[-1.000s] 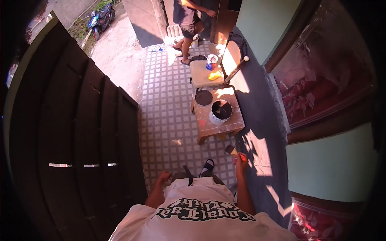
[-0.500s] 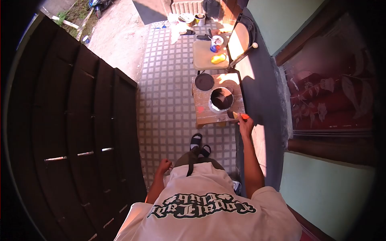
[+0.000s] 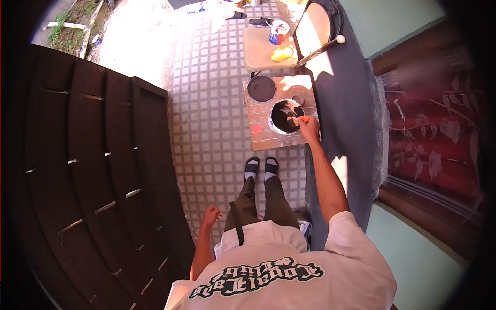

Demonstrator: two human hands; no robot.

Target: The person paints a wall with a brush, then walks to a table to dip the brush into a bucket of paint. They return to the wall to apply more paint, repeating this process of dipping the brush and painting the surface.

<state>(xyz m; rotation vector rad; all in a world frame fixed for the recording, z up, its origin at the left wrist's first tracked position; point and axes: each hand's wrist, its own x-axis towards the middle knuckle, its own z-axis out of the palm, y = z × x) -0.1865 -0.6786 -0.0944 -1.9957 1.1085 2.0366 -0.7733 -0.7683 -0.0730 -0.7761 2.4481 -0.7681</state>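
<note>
My right hand (image 3: pixel 311 128) is closed round the orange handle of a paintbrush (image 3: pixel 295 120). The brush's head is over the mouth of a round paint can (image 3: pixel 272 124) with a whitish rim and dark paint inside; whether the bristles touch the paint, I cannot make out. This can stands on a low wooden table (image 3: pixel 261 142). Beside it, toward the far left corner, lies a round dark lid (image 3: pixel 261 88). Low at my left side, my left hand (image 3: pixel 211 215) hangs with curled fingers and nothing visible in them.
Beyond the table, a chair (image 3: pixel 254 49) bears a blue-and-white can (image 3: pixel 279 33) and a yellow object (image 3: pixel 281 53). Dark wooden boards (image 3: pixel 98 155) stand on my left. A grey ledge (image 3: pixel 343 103) and a window (image 3: pixel 429 113) line the right, above the tiled floor (image 3: pixel 206 103).
My right hand has carried the paintbrush from the table's near right edge to over the can's mouth. My feet now stand side by side, nearer the table. My left hand stays low.
</note>
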